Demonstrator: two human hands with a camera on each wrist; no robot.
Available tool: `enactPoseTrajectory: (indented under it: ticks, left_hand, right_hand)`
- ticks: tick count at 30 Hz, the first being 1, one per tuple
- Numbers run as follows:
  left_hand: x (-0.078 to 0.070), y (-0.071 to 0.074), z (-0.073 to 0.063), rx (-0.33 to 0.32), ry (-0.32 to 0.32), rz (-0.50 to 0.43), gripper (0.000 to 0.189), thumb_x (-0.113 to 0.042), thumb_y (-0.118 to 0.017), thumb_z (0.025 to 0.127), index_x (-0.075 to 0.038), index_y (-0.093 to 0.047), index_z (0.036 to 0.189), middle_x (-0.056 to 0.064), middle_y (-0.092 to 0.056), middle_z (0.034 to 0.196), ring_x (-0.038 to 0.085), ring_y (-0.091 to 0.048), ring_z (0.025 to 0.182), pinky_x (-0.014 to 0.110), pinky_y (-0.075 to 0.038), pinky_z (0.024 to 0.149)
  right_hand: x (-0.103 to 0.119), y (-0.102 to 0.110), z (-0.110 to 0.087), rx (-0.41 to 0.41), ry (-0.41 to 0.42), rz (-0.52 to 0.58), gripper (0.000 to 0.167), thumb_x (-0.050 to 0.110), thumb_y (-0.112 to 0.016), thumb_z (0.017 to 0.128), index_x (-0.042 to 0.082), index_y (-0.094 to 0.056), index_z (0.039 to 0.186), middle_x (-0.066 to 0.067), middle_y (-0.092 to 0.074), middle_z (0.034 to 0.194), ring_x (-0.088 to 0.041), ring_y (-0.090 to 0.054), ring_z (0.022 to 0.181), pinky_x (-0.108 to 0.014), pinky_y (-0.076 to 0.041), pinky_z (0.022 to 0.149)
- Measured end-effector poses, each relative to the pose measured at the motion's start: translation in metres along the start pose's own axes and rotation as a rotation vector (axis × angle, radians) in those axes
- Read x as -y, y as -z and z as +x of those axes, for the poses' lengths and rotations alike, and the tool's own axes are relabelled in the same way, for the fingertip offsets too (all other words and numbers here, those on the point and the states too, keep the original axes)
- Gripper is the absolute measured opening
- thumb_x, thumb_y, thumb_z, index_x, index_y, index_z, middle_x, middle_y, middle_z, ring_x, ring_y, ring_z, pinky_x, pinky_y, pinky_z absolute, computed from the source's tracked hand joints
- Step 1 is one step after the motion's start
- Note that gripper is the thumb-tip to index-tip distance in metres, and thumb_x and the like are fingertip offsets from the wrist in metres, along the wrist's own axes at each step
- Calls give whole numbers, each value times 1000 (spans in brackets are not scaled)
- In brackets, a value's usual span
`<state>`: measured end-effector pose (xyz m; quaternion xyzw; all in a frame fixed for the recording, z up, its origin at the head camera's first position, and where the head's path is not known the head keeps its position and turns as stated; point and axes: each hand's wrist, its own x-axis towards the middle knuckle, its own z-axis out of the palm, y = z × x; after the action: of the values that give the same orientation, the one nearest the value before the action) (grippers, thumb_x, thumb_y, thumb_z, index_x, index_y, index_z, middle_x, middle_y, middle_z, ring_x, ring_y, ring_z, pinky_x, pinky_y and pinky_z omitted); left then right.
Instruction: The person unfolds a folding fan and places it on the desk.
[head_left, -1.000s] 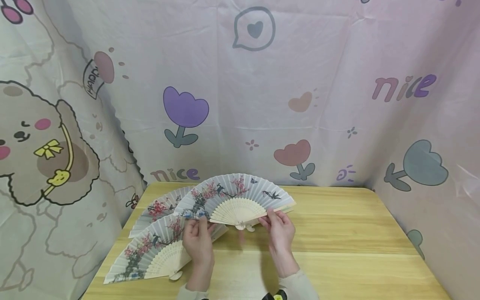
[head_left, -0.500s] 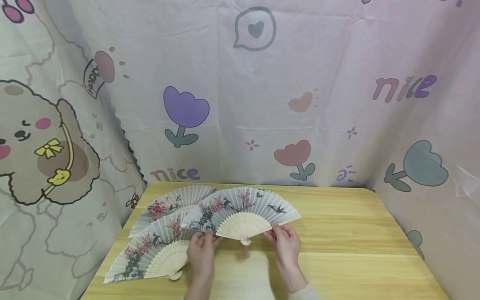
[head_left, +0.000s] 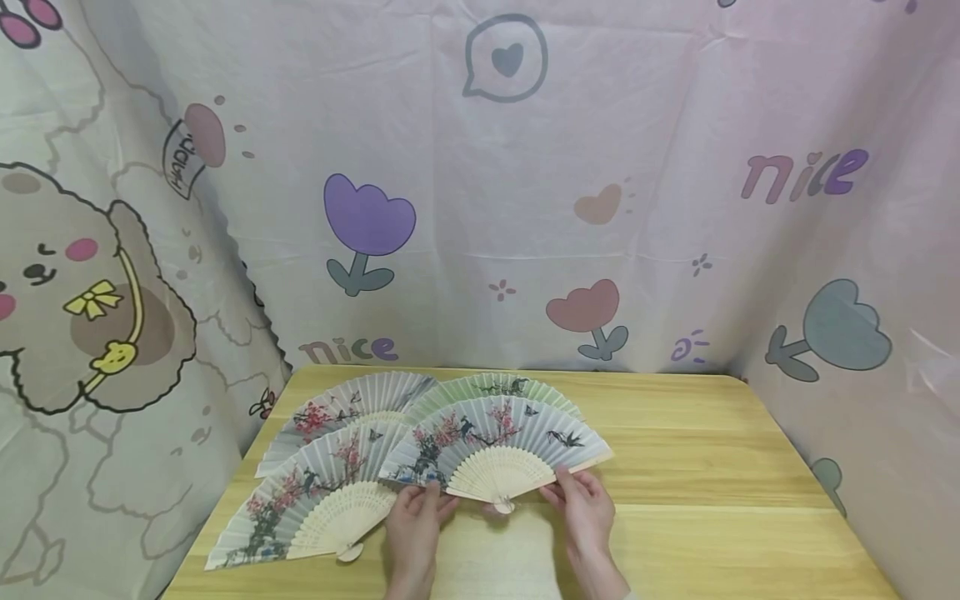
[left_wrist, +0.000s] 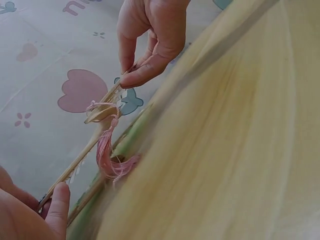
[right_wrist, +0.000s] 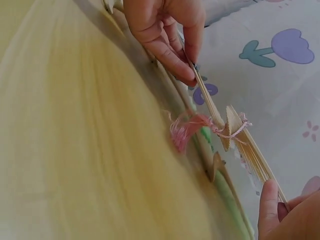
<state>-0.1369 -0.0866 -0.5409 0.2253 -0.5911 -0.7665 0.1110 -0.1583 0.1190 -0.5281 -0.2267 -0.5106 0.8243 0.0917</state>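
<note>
An opened grey folding fan (head_left: 501, 442) with pink blossoms and birds is held by its two end ribs, above the table. My left hand (head_left: 414, 533) pinches its left end rib; my right hand (head_left: 587, 517) pinches the right one. From its pivot hangs a pink tassel (left_wrist: 107, 150), which also shows in the right wrist view as a pink tassel (right_wrist: 187, 131). Just behind the held fan, a green folding fan (head_left: 480, 390) is partly hidden. To the left lie a grey blossom fan (head_left: 300, 500) in front and another fan (head_left: 337, 417) with red blossoms behind, overlapping.
The fans at the left lie on a light wooden table (head_left: 690, 467), whose surface extends to the right of my hands. A printed curtain (head_left: 480, 167) closes off the back and both sides.
Both hands have brought the held fan down toward me and slightly right. The green fan behind it has come into view. The two fans at the left stay where they were.
</note>
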Motion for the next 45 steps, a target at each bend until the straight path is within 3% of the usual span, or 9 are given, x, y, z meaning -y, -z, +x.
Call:
enactPoseTrajectory:
  ticks: [8, 17, 29, 36, 45]
  left_hand:
    - [8, -2, -4, 59, 37, 60, 29, -14, -63, 106, 11, -58, 117, 22, -77, 102, 26, -80, 85, 32, -70, 77]
    - [12, -6, -6, 105, 77, 56, 31, -12, -64, 105, 14, -57, 119, 23, -77, 102, 25, -80, 84, 32, -70, 77]
    - [13, -6, -6, 127, 95, 60, 33, -11, -64, 105, 18, -56, 119, 31, -76, 102, 29, -81, 86, 34, -70, 78]
    - [13, -4, -5, 146, 105, 58, 32, -8, -62, 106, 20, -55, 119, 29, -76, 99, 28, -80, 86, 35, -70, 78]
    - [13, 0, -3, 186, 110, 57, 42, -1, -55, 107, 28, -44, 135, 37, -73, 104, 28, -79, 90, 35, -70, 81]
  right_hand:
    - [-2, 15, 1, -37, -8, -5, 14, 3, -67, 102, -2, -58, 93, -1, -76, 78, -11, -73, 69, -28, -70, 72]
    - [-4, 29, -1, -72, -1, -2, 15, 1, -66, 102, 1, -56, 91, 1, -75, 76, -10, -73, 68, -27, -69, 70]
    - [-7, 37, -3, -54, -25, -50, 15, 7, -66, 103, 0, -56, 95, -2, -76, 74, -12, -75, 66, -32, -70, 69]
    - [-7, 39, -3, -46, -31, -73, 16, 8, -66, 104, -3, -55, 101, -3, -75, 73, -14, -76, 65, -34, -70, 68]
    - [-5, 40, -1, -46, -38, -149, 20, 8, -65, 104, -5, -51, 110, -2, -74, 72, -13, -74, 62, -33, -69, 61]
